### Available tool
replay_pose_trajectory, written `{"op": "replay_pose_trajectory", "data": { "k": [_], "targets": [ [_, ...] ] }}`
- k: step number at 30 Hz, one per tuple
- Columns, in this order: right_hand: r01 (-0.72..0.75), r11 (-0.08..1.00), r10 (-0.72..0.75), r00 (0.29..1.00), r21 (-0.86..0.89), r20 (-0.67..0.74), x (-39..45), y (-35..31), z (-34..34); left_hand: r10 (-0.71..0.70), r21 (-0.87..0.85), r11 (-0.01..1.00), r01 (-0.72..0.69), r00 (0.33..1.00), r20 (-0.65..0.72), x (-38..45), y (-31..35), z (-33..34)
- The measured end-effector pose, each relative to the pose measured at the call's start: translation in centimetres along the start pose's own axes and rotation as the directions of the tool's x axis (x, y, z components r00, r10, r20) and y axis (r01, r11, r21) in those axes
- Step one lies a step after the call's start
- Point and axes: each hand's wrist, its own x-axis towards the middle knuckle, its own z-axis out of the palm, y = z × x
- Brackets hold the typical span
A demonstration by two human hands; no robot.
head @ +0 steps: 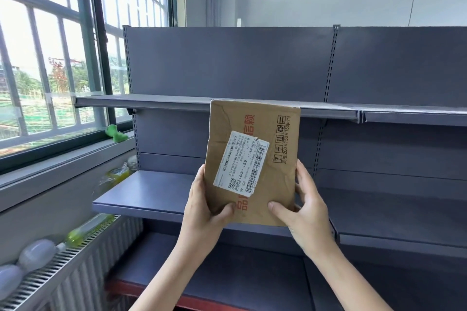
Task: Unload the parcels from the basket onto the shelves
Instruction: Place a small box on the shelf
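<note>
Grey metal shelves (151, 192) stand bare from the window side across to the right, so by the look of it no parcel has been put away yet. Left hand (204, 207) grips the lower left edge of a cardboard box (275, 169), thumb on its labelled face; right hand (303, 212) grips the lower right edge the same way. Held upright in front of the middle shelf, the box touches no shelf. No basket is in view, so the remaining load cannot be judged.
</note>
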Motion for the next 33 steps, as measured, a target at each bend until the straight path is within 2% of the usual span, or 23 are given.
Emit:
{"op": "replay_pose_trajectory", "data": {
  "k": [12, 20, 24, 33],
  "targets": [
    [-0.102, 0.993, 0.109, 0.987, -0.064, 0.119, -1.6, 1.9, 4.3, -0.166, 0.010, 0.986, 0.167, 0.984, -0.066, -2.5, -3.9, -3.2],
    [-0.134, 0.975, 0.169, 0.965, -0.178, 0.200, -1.3, 1.7, 6.7, -0.298, -0.170, 0.944, 0.281, 0.951, -0.085, -4.0, -7.5, -4.3],
    [-0.162, 0.961, 0.209, 0.955, -0.223, 0.210, -1.4, 1.9, 7.6, -0.348, -0.216, 0.919, 0.329, 0.936, -0.057, -4.3, -8.8, -4.2],
    [-0.253, 0.939, 0.296, 0.939, -0.233, 0.173, -0.9, 4.9, 6.4, -0.369, -0.167, 0.914, 0.370, 0.929, 0.036, -2.9, -10.2, -2.0]
  ]
}}
